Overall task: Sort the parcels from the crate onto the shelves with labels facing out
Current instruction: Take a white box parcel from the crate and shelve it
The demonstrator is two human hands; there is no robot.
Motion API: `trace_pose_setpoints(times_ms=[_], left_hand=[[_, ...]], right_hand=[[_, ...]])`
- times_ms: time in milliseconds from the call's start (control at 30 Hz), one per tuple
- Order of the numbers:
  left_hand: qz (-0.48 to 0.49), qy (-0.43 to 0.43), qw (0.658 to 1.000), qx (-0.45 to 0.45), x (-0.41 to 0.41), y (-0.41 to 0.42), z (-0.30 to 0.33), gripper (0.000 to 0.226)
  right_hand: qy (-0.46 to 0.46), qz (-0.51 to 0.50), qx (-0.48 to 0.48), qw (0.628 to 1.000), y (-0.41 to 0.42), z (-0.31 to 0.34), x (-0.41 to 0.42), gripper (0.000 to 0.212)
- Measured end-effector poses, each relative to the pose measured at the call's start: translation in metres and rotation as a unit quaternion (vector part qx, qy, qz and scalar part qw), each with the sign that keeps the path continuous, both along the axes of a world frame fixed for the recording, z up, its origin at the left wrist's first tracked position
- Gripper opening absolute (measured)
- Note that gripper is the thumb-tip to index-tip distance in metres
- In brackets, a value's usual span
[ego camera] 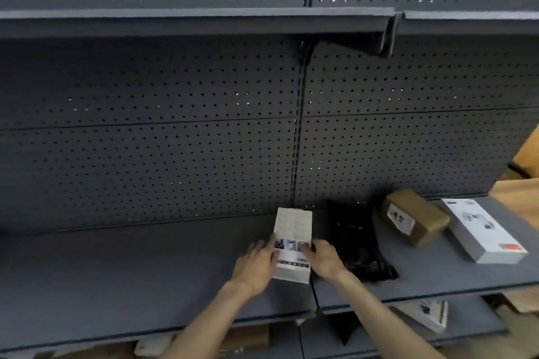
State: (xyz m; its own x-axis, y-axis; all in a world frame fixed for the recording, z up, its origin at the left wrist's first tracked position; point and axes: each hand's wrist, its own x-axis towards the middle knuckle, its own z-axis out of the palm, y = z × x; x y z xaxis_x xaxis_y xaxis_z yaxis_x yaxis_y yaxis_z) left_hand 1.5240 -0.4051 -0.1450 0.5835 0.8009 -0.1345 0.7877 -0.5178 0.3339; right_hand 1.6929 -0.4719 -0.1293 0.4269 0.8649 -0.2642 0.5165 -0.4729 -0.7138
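Two bare forearms rose from the bottom edge of the frame toward the lower centre, where both hands met on a small white rectangular carton printed with text and small pictures (293, 245). The left hand (256, 264) lay against the carton's left side with its fingers bent round the edge, and the right hand (323, 256) gripped the right side, fingertips resting on the printed top face. The carton lay flat on the dark grey metal shelf (131, 268), its long side running toward the back panel, right at the seam where two shelf sections meet. Below that shelf, along the bottom of the frame, a lower shelf showed a white printed box (427, 315) at lower right and a brown cardboard shape (248, 338) near the bottom centre, both partly hidden. Just to the right of the held carton lay a black glossy plastic mailer bag (354, 242), flat and crumpled. Further right stood a brown cardboard box with a white handwritten label on its near face (415, 217), and beside it, near the right edge, a long white flat product box with a grey picture on top (484, 230), angled on the shelf. Behind all of these rose the dark grey perforated back panel (175, 140), split by a slotted vertical upright (299, 140) in the middle of the frame. Across the upper part ran a second dark grey shelf (189, 21), with more perforated panel above it. Tan cardboard showed at the right edge.
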Motion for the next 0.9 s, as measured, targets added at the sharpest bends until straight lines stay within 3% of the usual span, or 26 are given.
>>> trace_pose_setpoints(times_ms=[133, 300, 400, 533, 633, 900], left_hand=[[0.010, -0.011, 1.000, -0.001, -0.007, 0.007, -0.003, 0.053], [0.026, -0.053, 0.998, -0.030, -0.023, 0.025, -0.004, 0.046], [0.035, -0.162, 0.985, -0.051, -0.029, 0.029, 0.003, 0.040], [0.028, -0.276, 0.955, -0.105, -0.031, 0.028, 0.012, 0.046], [0.034, -0.273, 0.956, -0.105, -0.035, 0.029, 0.011, 0.049], [0.059, -0.281, 0.953, -0.095, -0.053, 0.035, 0.008, 0.053]], right_hand=[[0.028, -0.032, 0.022, 0.999, 0.004, 0.005, -0.011, 0.031], [0.037, -0.062, 0.069, 0.995, 0.018, 0.015, -0.027, 0.051], [-0.019, -0.041, 0.082, 0.996, 0.028, 0.019, -0.042, 0.055], [-0.103, 0.014, 0.095, 0.990, 0.037, 0.017, -0.062, 0.044], [-0.075, 0.025, 0.130, 0.988, 0.038, 0.012, -0.067, 0.032], [-0.052, 0.088, 0.138, 0.985, 0.044, 0.003, -0.072, 0.038]])
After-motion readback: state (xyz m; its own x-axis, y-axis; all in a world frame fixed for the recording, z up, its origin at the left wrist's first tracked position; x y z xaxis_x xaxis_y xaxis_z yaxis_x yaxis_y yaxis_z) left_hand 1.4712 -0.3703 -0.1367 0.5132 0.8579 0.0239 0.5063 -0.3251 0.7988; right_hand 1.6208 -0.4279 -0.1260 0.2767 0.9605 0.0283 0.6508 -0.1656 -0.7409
